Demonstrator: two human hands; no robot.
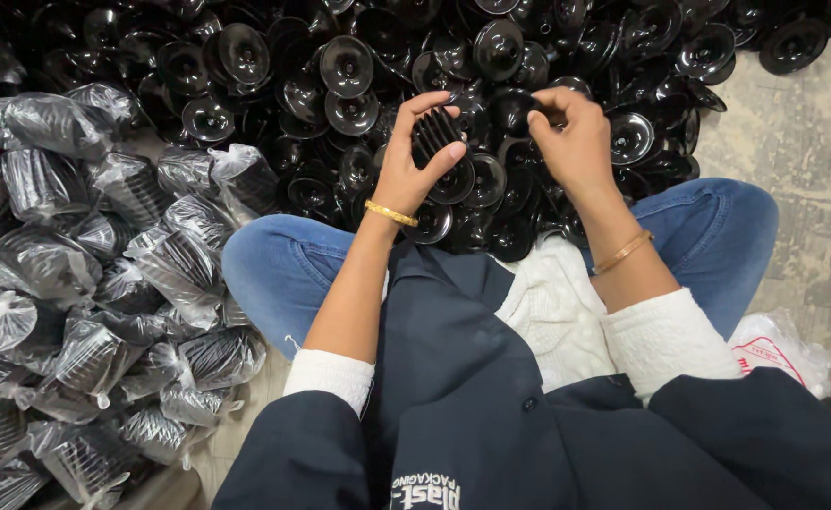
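My left hand (414,156) grips a short stack of black ribbed plastic discs (434,132), held edge-on above my lap. My right hand (571,132) pinches one round black plastic piece (515,109) just to the right of the stack, fingers curled over it. Both wrists wear gold bangles. Under both hands lies a big loose heap of black round funnel-like plastic parts (349,66), spread across the floor in front of my crossed legs in blue jeans.
At the left, several clear plastic bags (85,283) packed with stacked black parts are piled up. A crumpled clear bag with red print (779,349) lies by my right knee. Grey concrete floor (803,142) shows at the right.
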